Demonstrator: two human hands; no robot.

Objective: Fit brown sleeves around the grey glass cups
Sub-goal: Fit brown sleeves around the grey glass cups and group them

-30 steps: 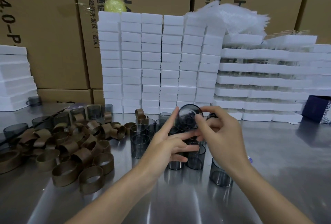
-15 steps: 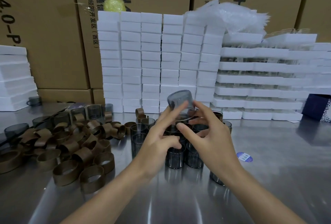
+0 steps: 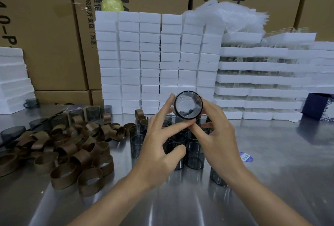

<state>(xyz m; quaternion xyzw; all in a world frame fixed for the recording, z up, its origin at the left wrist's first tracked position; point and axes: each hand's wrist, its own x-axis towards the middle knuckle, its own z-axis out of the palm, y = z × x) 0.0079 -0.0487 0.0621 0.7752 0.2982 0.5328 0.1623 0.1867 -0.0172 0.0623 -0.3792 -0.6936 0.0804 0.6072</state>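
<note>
I hold one grey glass cup [image 3: 188, 105] up in front of me, tipped so that its round end faces the camera. My left hand [image 3: 159, 146] pinches it from the left with fingertips, and my right hand [image 3: 215, 135] grips it from the right and below. No sleeve is visible on this cup. Under my hands stands a cluster of bare grey cups [image 3: 138, 143] on the steel table. A heap of brown sleeves [image 3: 72, 146] lies to the left. Several cups with sleeves [image 3: 106, 114] stand behind that heap.
The metal table [image 3: 271, 171] carries a blue round sticker [image 3: 245, 157] at the right. White foam blocks [image 3: 153, 59] and foam trays [image 3: 262, 84] are stacked at the back before cardboard boxes [image 3: 45, 27]. A dark blue box [image 3: 318, 106] sits far right.
The cup was turned in my fingers: half a second ago its side showed with the end up, now a round end faces me. Both hands stayed in the same place.
</note>
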